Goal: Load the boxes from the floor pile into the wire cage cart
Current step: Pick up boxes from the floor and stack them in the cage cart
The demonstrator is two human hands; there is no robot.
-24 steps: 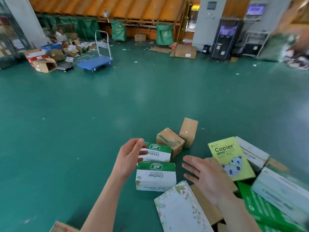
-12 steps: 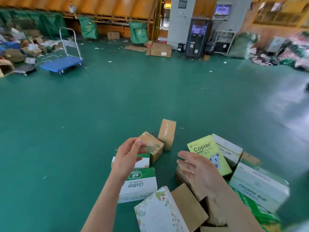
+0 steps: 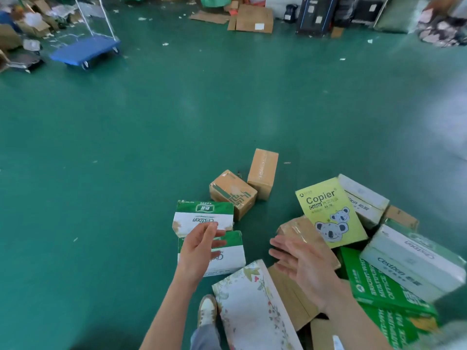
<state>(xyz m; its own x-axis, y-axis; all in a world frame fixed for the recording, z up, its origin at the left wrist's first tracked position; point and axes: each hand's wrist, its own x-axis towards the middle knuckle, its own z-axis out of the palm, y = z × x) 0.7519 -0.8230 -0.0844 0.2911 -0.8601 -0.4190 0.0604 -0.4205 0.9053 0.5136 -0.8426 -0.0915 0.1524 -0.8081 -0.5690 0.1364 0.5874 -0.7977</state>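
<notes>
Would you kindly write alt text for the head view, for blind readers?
An open left hand and right hand hover over green-and-white cartons, brown boxes and a yellow copier-paper pack piled on a green floor; a blue platform trolley beyond.

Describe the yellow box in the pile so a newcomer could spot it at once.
Find the box pile on the green floor by the right hand. Propped on it is a flat yellow box printed "Copier" with grey koalas; its neighbours are brown or green and white.
</notes>
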